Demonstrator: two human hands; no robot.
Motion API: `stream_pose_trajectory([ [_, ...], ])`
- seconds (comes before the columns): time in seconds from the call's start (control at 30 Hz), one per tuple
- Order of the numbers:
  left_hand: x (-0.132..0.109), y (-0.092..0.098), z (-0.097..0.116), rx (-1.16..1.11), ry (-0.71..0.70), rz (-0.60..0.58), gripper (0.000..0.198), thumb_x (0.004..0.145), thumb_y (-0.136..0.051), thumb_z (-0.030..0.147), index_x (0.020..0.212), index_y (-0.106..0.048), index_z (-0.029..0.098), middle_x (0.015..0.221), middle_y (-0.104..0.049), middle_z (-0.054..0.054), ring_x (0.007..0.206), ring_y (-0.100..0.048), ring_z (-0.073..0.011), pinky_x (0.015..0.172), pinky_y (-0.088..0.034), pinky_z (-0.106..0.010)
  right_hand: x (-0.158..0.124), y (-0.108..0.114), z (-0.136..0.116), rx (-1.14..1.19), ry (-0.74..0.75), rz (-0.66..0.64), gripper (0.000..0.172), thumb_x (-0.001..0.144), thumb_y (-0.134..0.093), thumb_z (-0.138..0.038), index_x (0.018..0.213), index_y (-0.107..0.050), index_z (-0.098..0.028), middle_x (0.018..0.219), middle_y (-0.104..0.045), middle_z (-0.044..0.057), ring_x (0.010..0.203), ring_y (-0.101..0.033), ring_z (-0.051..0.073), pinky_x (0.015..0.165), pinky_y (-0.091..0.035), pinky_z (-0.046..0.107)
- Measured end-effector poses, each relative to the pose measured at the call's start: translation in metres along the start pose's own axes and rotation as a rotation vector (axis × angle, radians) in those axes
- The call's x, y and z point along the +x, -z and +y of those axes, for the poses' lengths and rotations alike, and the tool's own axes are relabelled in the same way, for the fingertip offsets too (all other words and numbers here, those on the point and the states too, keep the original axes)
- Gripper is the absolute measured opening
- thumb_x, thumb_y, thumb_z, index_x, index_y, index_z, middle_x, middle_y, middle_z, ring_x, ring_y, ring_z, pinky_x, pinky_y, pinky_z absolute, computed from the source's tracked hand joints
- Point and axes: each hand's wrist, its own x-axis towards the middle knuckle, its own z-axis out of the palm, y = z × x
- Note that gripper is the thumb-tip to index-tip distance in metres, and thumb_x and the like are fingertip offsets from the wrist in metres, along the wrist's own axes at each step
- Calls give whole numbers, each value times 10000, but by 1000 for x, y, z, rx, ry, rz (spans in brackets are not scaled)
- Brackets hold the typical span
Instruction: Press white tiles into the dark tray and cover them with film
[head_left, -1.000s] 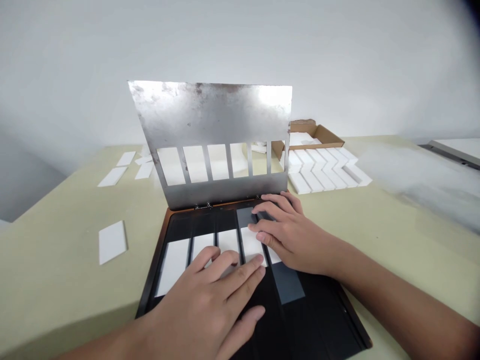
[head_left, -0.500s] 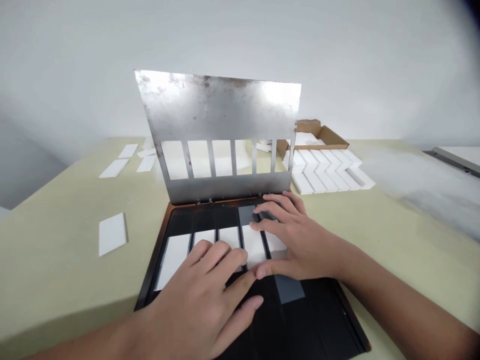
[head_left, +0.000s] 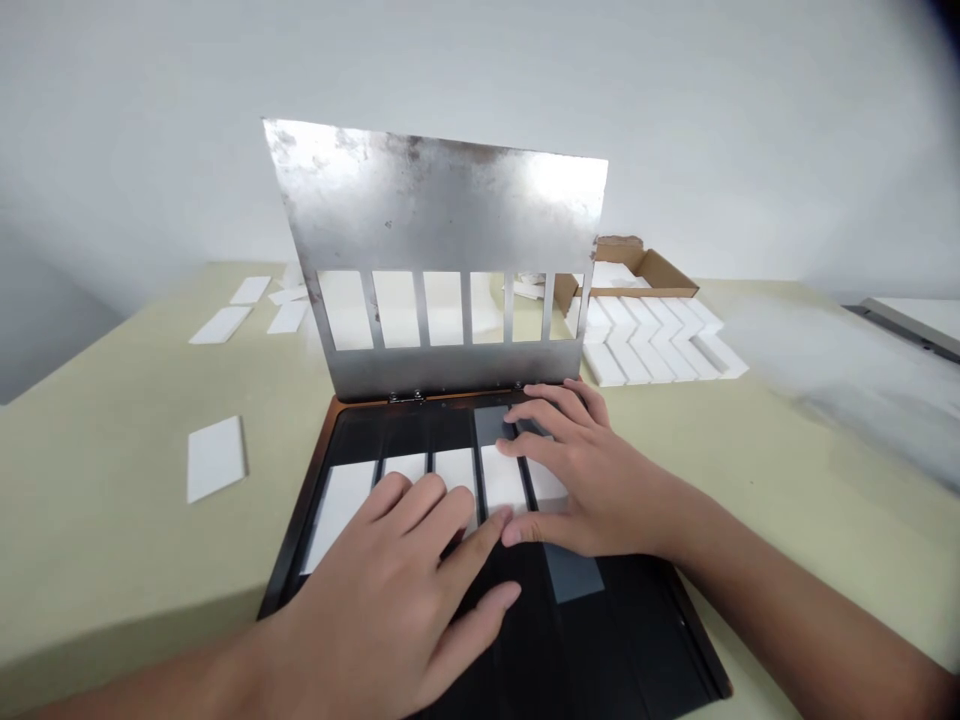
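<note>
A black tray (head_left: 592, 660) with narrow lengthwise ridges lies before me, and several white cards sit in a row across it. My left hand (head_left: 409, 580) is over the front left of the tray, its index fingertip at the lower edge of a white card (head_left: 504, 478). Its thumb is stretched out apart, while the other fingers bend over the neighbouring cards. Spread above the right end of the row, my right hand (head_left: 581, 480) rests its index finger and thumb near that same card's two ends. It partly covers another white card (head_left: 547, 487). Neither hand holds anything.
A metal plate (head_left: 450, 200) with several rectangular windows stands upright, hinged at the tray's back edge. One loose white card (head_left: 216, 460) lies left; several more lie farther back. Stacked white blocks (head_left: 660, 350) and a cardboard box (head_left: 667, 275) are at the back right of the table (head_left: 787, 480).
My left index fingertip has moved slightly up to the card's lower edge. The right hand has barely shifted. The whole view has tilted a little.
</note>
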Motion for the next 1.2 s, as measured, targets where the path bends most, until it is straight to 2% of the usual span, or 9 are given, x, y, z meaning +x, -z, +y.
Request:
stream_pose_trajectory([
  [0.2,-4,1,2,58,1,31,357,1085,-527,361,1246,-744,127,927,-654,-81,843,-552,-258,780,-349,-432,3,0,-3,10,-25,2,506,993,-659,-620,1288,-697,-210,1427,-634,119,1537,-361,379,1285,-150,631],
  [0.33,-2,2,4,40,-69,55,258,1086,-553,289,1097,-762,139,976,-711,-73,871,-566,-251,819,-367,-439,4,0,-4,16,-33,15,414,1023,-647,-541,1269,-708,-213,1419,-644,116,1525,-378,375,1274,-168,634],
  [0.4,-1,1,4,11,-156,37,217,1085,-580,259,1098,-763,144,1089,-757,-53,888,-579,-232,840,-372,-438,4,0,-5,13,-37,24,375,1036,-636,-507,1255,-715,-213,1412,-650,110,1520,-385,370,1276,-167,629],
  [0.47,-1,-1,4,-8,-184,19,235,1091,-591,276,1198,-755,147,1233,-766,-39,924,-593,-227,859,-374,-441,5,0,-5,11,-40,32,345,1052,-615,-480,1244,-720,-214,1404,-655,105,1516,-390,361,1276,-168,624],
  [0.53,-1,-3,3,-17,-147,4,284,1095,-591,314,1277,-736,152,1299,-760,-37,946,-596,-234,864,-375,-443,6,-1,-5,9,-47,40,323,1062,-601,-464,1229,-727,-217,1402,-657,99,1511,-394,356,1273,-174,622],
  [0.8,-1,-5,2,-24,-87,-40,358,1093,-576,358,1363,-695,155,1355,-744,-23,951,-555,-243,852,-356,-450,8,-7,-4,3,-65,98,272,1054,-624,-460,1147,-758,-242,1350,-689,83,1473,-440,345,1259,-202,613],
  [1.0,-2,-5,3,-25,-14,-77,409,1098,-545,393,1402,-666,148,1307,-748,-42,990,-548,-264,895,-348,-473,11,-11,-2,-12,-64,121,211,1069,-605,-377,1068,-771,-248,1310,-717,75,1451,-461,348,1242,-224,615],
  [1.2,-3,-5,3,-7,1,-71,445,1097,-529,403,1422,-646,121,1257,-746,-68,989,-534,-275,894,-336,-471,11,-10,-4,-22,-84,98,306,1121,-464,-299,1066,-761,-249,1343,-691,54,1474,-436,325,1250,-221,613],
])
